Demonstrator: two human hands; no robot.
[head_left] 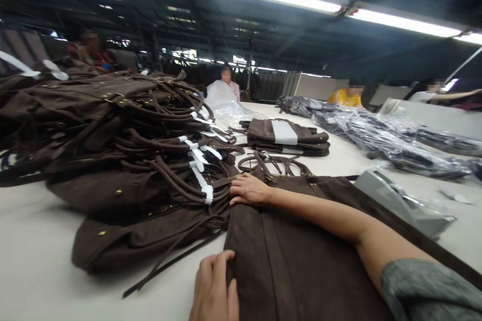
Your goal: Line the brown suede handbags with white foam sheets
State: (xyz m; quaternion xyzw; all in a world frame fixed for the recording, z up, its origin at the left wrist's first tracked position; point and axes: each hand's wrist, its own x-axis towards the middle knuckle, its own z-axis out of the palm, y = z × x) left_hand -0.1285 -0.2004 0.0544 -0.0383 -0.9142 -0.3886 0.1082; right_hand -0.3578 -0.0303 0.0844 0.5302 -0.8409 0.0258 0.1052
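Observation:
A large dark brown suede-like bag (pixel 301 256) lies flat on the table before me, its looped handles (pixel 278 163) at the far end. My right hand (pixel 250 189) reaches across it, fingers bent over the far left corner and closed on that edge. At the near left side, my left hand (pixel 213 288) rests with thumb and forefinger apart, touching the bag's edge and holding nothing visible. Beside both hands rises a heap of similar brown bags (pixel 124 180) with brass-coloured studs, cord handles and white paper wraps (pixel 199 170).
Folded brown bags with a white band (pixel 288 135) lie beyond my right hand. Plastic-wrapped bags (pixel 380 130) spread along the right. A grey box-like object (pixel 402 203) stands beside the large bag. Several people are across the white table (pixel 45 271), one behind clear plastic (pixel 229 103).

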